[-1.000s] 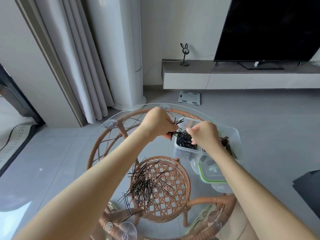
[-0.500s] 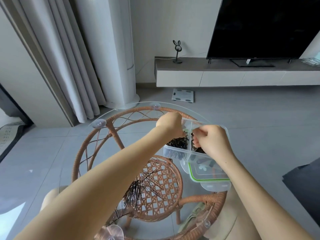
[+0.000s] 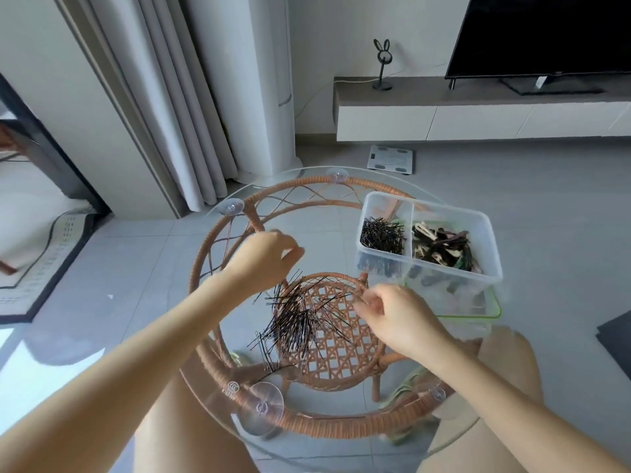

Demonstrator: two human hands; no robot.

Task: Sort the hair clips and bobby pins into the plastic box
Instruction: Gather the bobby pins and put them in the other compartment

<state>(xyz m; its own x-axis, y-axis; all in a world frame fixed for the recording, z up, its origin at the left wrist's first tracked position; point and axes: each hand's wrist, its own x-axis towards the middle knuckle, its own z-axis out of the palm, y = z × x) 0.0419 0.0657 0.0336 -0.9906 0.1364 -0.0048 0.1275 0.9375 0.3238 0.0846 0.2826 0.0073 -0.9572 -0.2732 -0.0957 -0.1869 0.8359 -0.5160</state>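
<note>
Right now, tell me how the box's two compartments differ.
The left compartment holds thin black bobby pins; the right compartment holds broader clips in black, cream and brown. The left compartment is narrower than the right compartment. Both are clear-walled and uncovered.

Bobby pins (image 3: pixel 297 322) lie left of the plastic box (image 3: pixel 491 254).

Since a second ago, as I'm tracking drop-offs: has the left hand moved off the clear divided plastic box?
Yes. The left hand drew back leftward from the plastic box to the loose black bobby pins.
</note>
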